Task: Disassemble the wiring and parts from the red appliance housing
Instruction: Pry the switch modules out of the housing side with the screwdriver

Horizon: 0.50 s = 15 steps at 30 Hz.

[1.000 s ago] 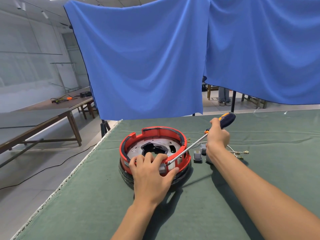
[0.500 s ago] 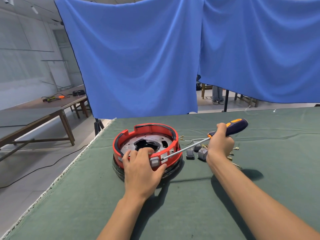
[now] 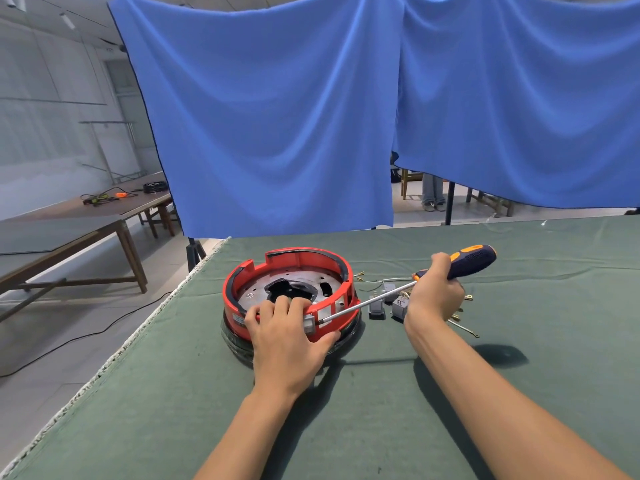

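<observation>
A round red appliance housing (image 3: 298,259) with a black base and a metal plate inside sits on the green table. My left hand (image 3: 289,336) grips its near rim, fingers curled over the edge beside a small grey part (image 3: 309,323). In my right hand (image 3: 434,292) is a screwdriver (image 3: 469,259) with a dark blue and orange handle. Its long shaft slants down to the left, and the tip meets the housing's near rim at the grey part.
Small grey components (image 3: 376,308) and loose wires with brass terminals (image 3: 465,299) lie on the green cloth (image 3: 381,427) right of the housing. Blue curtains (image 3: 277,116) hang behind the table. The table's left edge (image 3: 114,355) drops to the floor; brown tables (image 3: 86,220) stand farther left.
The screwdriver handle has dropped lower and swung out to the right, flattening the shaft. My left hand stays on the housing's near rim. The camera view has shifted slightly.
</observation>
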Each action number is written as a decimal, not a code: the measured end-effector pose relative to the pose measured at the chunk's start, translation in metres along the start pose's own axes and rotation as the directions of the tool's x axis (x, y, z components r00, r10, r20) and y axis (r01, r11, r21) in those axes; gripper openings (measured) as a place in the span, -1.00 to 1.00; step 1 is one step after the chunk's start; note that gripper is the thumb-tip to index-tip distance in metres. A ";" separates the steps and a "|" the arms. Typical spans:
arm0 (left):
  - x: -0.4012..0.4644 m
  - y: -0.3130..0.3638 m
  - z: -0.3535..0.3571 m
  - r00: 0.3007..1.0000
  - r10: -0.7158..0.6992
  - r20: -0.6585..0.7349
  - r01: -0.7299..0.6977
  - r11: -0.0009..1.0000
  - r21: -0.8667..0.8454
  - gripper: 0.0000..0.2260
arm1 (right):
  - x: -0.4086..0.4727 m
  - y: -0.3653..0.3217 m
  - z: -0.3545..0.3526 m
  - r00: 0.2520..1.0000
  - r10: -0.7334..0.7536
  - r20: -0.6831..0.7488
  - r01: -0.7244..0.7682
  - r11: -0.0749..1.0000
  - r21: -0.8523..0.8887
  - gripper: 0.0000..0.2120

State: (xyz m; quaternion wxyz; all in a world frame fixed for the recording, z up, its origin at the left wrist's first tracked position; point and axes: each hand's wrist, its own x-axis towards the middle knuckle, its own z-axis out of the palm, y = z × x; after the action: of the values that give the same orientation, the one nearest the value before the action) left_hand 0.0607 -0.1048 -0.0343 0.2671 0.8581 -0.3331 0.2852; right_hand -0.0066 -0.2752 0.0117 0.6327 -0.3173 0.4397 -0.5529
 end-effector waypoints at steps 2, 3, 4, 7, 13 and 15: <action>0.000 0.000 0.001 1.000 0.005 -0.011 -0.005 1.000 -0.001 -0.56 | 0.003 0.000 0.008 1.000 0.000 0.007 0.000 1.000 -0.017 -0.69; 0.000 0.000 0.002 1.000 0.008 -0.016 -0.008 1.000 -0.003 -0.55 | 0.005 0.000 0.012 1.000 0.001 0.012 -0.001 1.000 -0.024 -0.69; 0.000 -0.001 0.003 1.000 0.012 -0.020 -0.012 1.000 -0.006 -0.55 | 0.007 0.000 0.016 1.000 0.002 0.019 -0.002 1.000 -0.024 -0.69; 0.000 -0.002 0.003 1.000 0.007 -0.014 -0.008 1.000 -0.020 -0.54 | 0.012 0.003 0.024 0.999 0.017 0.036 -0.016 0.999 -0.027 -0.70; -0.001 -0.002 0.005 0.998 0.006 -0.068 -0.011 0.997 -0.076 -0.43 | 0.016 0.008 0.043 0.990 0.068 0.124 -0.053 0.991 -0.125 -0.70; -0.001 -0.002 0.005 0.996 0.000 -0.090 -0.006 0.998 -0.068 -0.37 | 0.017 0.009 0.051 0.985 0.068 0.158 -0.042 0.986 -0.163 -0.69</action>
State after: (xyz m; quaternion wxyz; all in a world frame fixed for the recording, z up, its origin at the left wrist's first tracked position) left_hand 0.0630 -0.1066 -0.0392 0.3105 0.8344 -0.3314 0.3123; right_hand 0.0436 -0.2945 0.0211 0.6543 -0.3985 0.4378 -0.4705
